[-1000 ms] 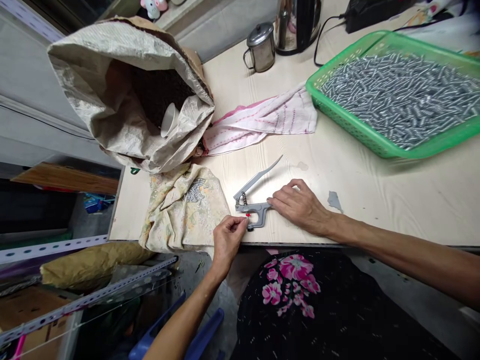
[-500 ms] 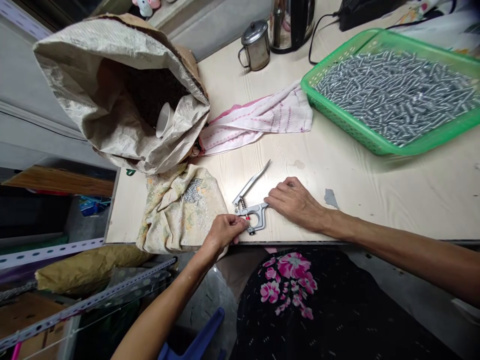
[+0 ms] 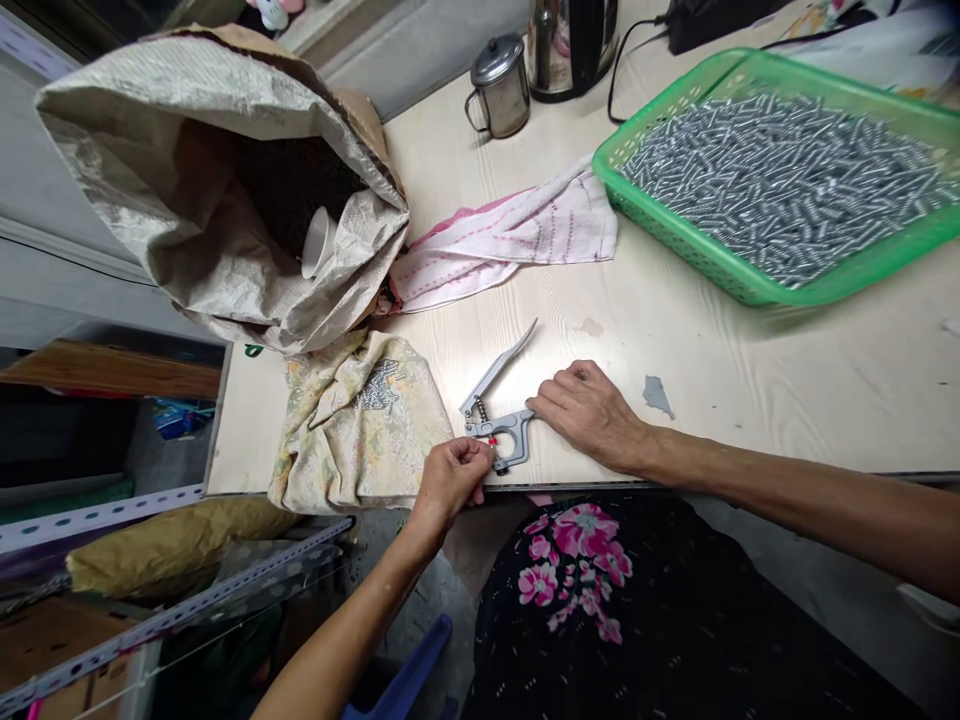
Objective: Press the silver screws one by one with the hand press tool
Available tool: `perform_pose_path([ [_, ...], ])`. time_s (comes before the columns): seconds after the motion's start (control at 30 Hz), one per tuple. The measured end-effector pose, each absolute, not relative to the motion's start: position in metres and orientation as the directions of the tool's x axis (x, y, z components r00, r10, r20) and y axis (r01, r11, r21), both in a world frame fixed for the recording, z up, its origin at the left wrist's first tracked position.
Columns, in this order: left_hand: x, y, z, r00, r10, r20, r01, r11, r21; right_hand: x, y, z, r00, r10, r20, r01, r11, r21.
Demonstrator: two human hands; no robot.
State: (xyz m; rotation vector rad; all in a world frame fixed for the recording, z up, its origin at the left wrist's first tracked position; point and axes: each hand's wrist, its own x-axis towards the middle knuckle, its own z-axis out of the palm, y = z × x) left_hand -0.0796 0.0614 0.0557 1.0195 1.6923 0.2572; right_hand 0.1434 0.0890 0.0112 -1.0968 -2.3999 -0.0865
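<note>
A pair of grey snap-fastener pliers [image 3: 513, 425] lies near the table's front edge, its lever handle angled up and away from the frame. A spring and a small red part show by the jaw. My right hand [image 3: 589, 415] is closed at the right end of the pliers, its fingers curled around the other handle, which is mostly hidden. At the jaw, my left hand [image 3: 456, 475] pinches with thumb and finger; whatever sits between the fingertips is too small to make out. Left of it, a yellow flowered cloth [image 3: 397, 450] carries a little pile of small silver pieces [image 3: 377, 386].
A green basket [image 3: 697, 255] full of small silver metal pieces stands at the right. At the left back is a big open woven sack [image 3: 202, 270] with a white cup [image 3: 319, 243] inside. A pink-white towel [image 3: 510, 235], a steel mug [image 3: 501, 90] and a kettle [image 3: 568, 50] stand beyond.
The whole view has shifted slightly. My left hand sits a touch lower beside the jaw, still pinching. My right hand and the pliers keep their places on the table.
</note>
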Motion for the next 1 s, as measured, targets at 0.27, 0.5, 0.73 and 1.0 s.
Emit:
perform_pose_path([
  [0.27,-0.074,0.058,0.055,-0.082,0.715,-0.694,0.44,0.651,0.619,0.143,0.088,0.016,-0.546,0.74,0.392,0.737,0.647,-0.196],
  [0.5,-0.075,0.059,0.057,-0.069,0.695,-0.716,0.455,0.66,0.597,0.152,0.099,0.021,-0.611,0.754,0.242,0.705,0.657,-0.268],
  [0.73,-0.076,0.058,0.057,-0.061,0.692,-0.72,0.456,0.661,0.596,0.162,0.14,0.032,-0.723,0.658,0.211,0.62,0.753,-0.221],
  [1.0,-0.076,0.057,0.056,-0.063,0.684,-0.727,0.44,0.672,0.595,0.156,0.154,0.038,-0.765,0.627,0.148,0.608,0.778,-0.157],
])
